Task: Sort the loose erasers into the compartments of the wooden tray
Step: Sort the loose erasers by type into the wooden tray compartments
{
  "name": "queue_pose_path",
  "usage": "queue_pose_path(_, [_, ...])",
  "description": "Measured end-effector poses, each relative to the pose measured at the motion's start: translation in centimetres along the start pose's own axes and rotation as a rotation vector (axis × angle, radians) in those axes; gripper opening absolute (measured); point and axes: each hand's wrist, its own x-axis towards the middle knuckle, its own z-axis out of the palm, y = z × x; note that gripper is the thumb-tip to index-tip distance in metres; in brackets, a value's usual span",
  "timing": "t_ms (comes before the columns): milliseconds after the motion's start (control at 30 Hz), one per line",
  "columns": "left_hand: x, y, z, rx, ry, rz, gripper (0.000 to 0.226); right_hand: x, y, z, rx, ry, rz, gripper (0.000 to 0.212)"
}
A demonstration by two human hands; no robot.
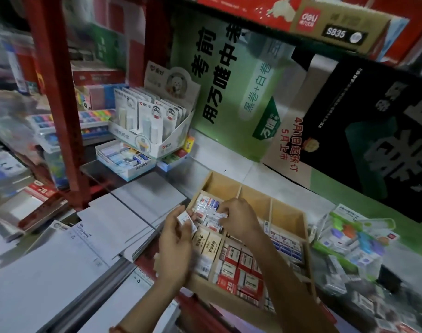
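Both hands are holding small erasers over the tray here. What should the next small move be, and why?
Probably the right hand lowers its white eraser into the wooden tray's far-left compartment: that compartment lies just below and holds similar wrapped erasers. The left hand grips a second eraser alongside.

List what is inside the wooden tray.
Packed erasers: white ones at the back left, beige boxes, red 2B packs, blue-white packs at right. Two back compartments look bare. The left hand and right hand, each pinching an eraser, cover parts of the left compartments.
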Motion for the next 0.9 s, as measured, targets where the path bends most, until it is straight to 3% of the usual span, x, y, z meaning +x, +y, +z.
queue_pose_path(167, [-0.3,0.4,0.1,0.027,-0.008,0.034,0.031,0.9,0.0,0.3,0.103,-0.010,0.092,0.024])
queue_pose_path(300, [-0.1,0.5,0.1,-0.013,-0.006,0.006,0.022,0.9,-0.1,0.1,0.137,-0.056,0.054,0.014])
queue_pose_path(467, [0.1,0.3,0.1,-0.046,0.017,-0.037,0.025,-0.7,-0.3,0.1,0.128,0.137,-0.012,0.030])
queue_pose_path(700, [0.0,0.3,0.1,-0.041,0.018,-0.044,0.028,-0.6,-0.1,0.9,-0.122,0.018,0.031,0.019])
queue_pose_path(800, [0.0,0.3,0.1,-0.043,0.009,-0.057,0.028,0.3,-0.4,1.2,-0.037,0.041,0.053,0.018])
queue_pose_path(900, [0.0,0.3,0.1,-0.043,0.000,-0.058,0.027,0.5,-1.2,1.6,0.219,0.072,0.117,0.014])
